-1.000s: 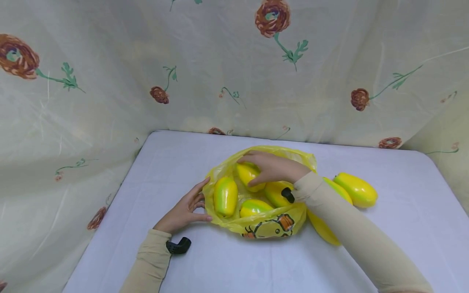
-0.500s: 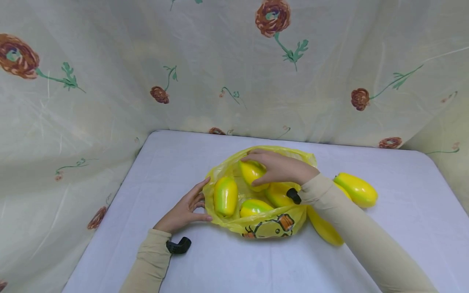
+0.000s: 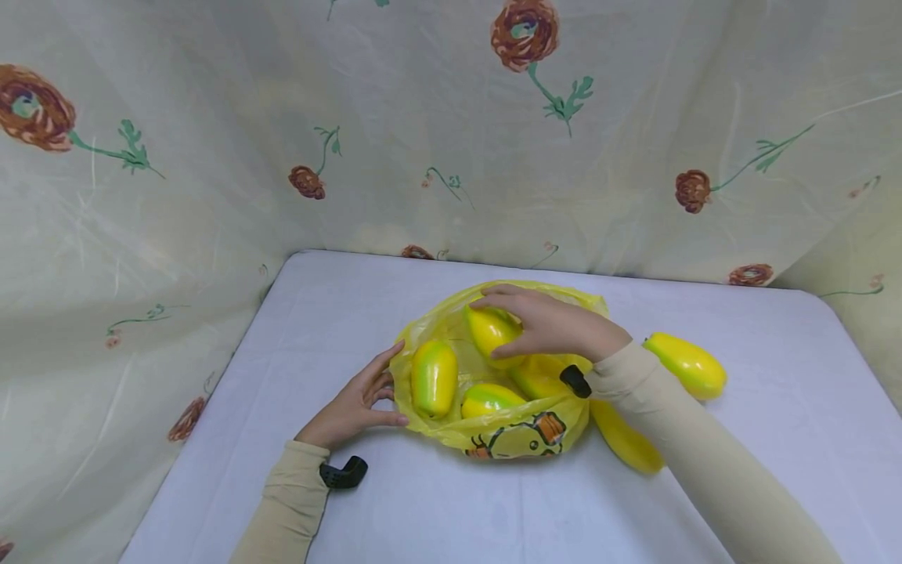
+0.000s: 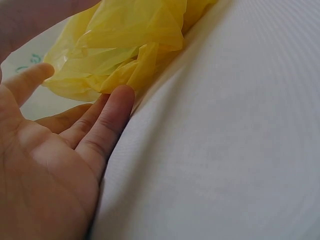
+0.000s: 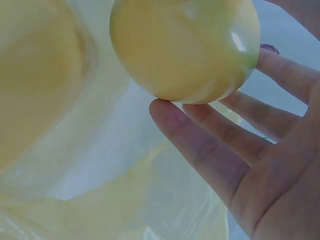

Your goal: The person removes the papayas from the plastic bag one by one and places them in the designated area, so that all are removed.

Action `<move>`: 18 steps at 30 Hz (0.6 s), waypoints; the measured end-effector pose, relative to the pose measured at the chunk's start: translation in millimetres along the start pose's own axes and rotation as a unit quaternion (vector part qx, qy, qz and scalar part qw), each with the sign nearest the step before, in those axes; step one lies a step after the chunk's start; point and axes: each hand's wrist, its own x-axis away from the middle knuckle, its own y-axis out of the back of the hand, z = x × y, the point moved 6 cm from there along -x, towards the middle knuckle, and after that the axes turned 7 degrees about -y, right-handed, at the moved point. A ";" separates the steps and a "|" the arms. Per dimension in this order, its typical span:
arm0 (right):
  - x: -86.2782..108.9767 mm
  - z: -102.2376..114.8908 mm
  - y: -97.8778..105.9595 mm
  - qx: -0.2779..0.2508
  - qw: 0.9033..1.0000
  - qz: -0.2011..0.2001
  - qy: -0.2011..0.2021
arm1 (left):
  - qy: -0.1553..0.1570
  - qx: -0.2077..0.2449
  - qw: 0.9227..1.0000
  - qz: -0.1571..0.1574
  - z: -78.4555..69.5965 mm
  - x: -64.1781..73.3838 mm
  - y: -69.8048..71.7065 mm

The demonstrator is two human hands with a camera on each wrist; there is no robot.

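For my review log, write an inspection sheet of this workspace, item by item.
Surface: table under pale cloth
Job's things: open yellow plastic bag with a printed cartoon, three mangoes visible inside besides the one in hand; two more mangoes visible to its right
Clutter: nothing seen
Grippers: left hand touches the bag's left side; right hand grips a mango at its mouth
Cables: nothing seen
Surroundings: flower-patterned sheeting

Head view: high, facing forward and down over my table (image 3: pixel 437 517). Wrist views: close, facing my fingers (image 5: pixel 200 148); both catch the bag (image 3: pixel 521 437).
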 end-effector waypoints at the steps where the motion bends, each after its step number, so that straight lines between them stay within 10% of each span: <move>1: 1.2 0.3 0.1 0.000 1.000 -0.002 0.001 | 0.000 0.000 1.000 0.000 -0.1 0.0 0.0; 18: 21.3 5.9 -0.7 -0.012 1.000 -0.021 0.017 | -0.003 0.002 1.000 0.000 2.7 -0.3 0.5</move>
